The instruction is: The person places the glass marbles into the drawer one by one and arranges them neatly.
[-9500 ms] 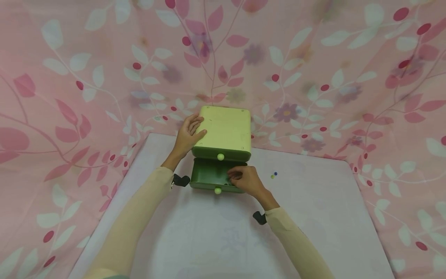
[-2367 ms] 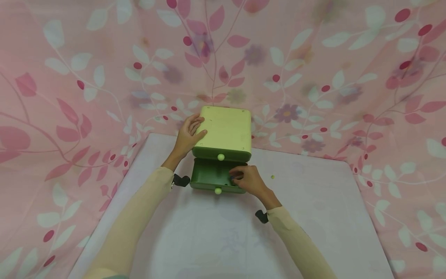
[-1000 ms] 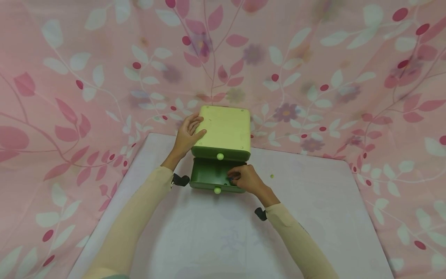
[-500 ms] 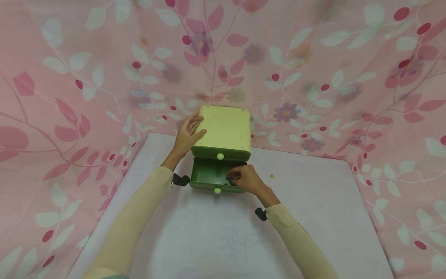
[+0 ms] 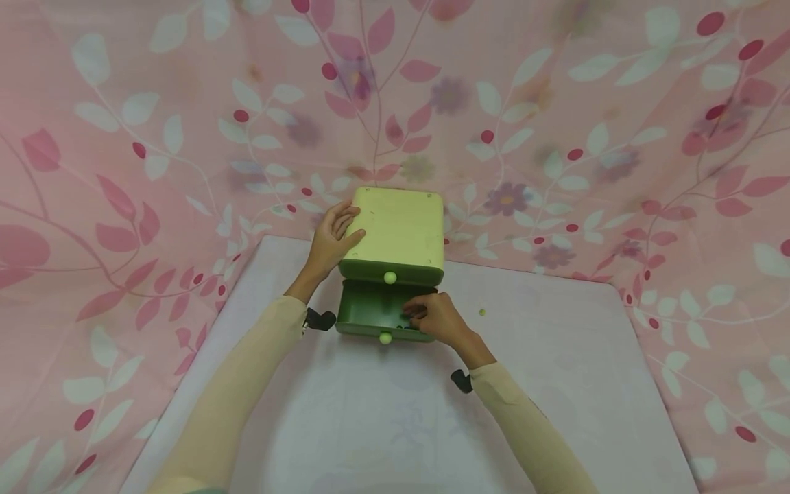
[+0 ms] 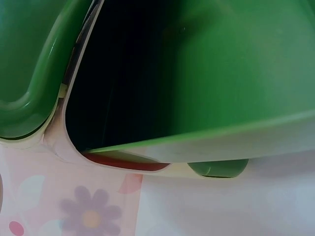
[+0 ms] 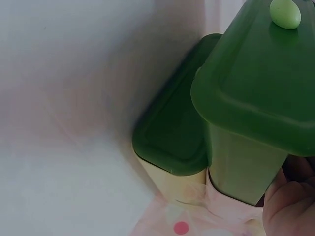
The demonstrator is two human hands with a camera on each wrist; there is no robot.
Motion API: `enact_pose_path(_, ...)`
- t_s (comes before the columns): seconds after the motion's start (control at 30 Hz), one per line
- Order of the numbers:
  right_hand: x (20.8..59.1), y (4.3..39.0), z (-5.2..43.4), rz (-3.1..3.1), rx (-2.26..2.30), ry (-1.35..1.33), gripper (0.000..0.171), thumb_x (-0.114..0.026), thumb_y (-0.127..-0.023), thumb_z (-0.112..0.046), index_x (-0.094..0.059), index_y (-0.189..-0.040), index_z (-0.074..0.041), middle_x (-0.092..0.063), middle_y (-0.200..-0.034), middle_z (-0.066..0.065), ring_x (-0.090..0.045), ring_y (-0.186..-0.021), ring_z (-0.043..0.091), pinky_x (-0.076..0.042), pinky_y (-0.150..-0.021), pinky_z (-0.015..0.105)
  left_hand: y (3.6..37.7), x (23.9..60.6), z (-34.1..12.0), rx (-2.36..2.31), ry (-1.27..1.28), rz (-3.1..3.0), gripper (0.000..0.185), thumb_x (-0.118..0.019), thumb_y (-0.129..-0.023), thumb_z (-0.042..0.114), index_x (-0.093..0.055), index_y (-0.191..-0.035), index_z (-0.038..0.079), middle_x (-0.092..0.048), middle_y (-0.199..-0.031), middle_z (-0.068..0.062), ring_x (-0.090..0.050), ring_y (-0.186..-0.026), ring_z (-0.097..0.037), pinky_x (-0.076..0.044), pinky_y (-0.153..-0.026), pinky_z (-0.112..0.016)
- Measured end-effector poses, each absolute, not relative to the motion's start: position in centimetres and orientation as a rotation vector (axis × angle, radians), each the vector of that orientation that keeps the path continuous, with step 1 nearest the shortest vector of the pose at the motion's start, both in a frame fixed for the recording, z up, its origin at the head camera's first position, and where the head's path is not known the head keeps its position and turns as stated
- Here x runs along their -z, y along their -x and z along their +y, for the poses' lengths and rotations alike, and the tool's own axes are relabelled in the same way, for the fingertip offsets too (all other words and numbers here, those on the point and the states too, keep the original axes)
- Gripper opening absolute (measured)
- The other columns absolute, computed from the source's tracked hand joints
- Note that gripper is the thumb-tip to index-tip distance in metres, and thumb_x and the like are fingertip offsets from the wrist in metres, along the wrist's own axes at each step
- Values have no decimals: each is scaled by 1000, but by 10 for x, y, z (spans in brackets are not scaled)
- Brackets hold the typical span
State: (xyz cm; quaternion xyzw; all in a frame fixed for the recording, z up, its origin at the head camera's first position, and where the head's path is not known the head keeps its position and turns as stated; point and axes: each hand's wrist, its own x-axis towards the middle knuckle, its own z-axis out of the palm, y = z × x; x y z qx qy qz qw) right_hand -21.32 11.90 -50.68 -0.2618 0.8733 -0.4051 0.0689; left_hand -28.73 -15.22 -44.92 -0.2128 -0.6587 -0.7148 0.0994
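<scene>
A small light-green drawer cabinet with a yellowish top stands at the table's back. Its upper drawer is closed, the dark-green lower drawer pulled out. My left hand rests against the cabinet's left edge, thumb on the top. My right hand reaches over the lower drawer's right side, fingers bent down inside, no thing showing between them. Small beads or marbles, a dark one and a blue one, lie near the drawer's front wall. In the right wrist view, part of my right hand shows beside the drawer.
A small yellow bead or marble lies on the white tabletop to the cabinet's right. A pink floral curtain hangs close behind and at both sides. A round knob juts from the lower drawer's front.
The blue bead or marble lay on the table at first, then was held in my right fingers over the drawer. Now it is let go and lies inside. My left hand has not moved.
</scene>
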Motion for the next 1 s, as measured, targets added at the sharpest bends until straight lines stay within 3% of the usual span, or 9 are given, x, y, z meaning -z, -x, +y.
enact_pose_path(0.67, 505, 210, 132, 2600, 1455, 773, 27, -75, -80, 5, -74, -105, -4, -73, -97, 5, -70, -83, 12, -60, -70, 22, 288, 449, -151, 2103, 623, -1964, 70, -64, -88, -5, -27, -148, -9, -40, -140, -29, -35, -138, -33, -26, -119, -37)
enact_pose_path(0.83, 499, 209, 142, 2563, 1650, 744, 26, -74, -79, 11, -74, -103, 1, -73, -99, 9, -72, -84, 20, -61, -74, 29, 289, 450, -152, 2111, 624, -1958, 70, -64, -89, -5, -27, -148, -9, -41, -140, -27, -35, -138, -33, -26, -119, -37)
enact_pose_path(1.0, 480, 202, 154, 2579, 1776, 750, 27, -70, -77, 18, -71, -103, 10, -71, -97, 23, -70, -86, 37, -61, -78, 42, 288, 450, -152, 2112, 624, -1956, 69, -64, -89, -5, -28, -147, -9, -41, -140, -27, -35, -138, -33, -25, -119, -37)
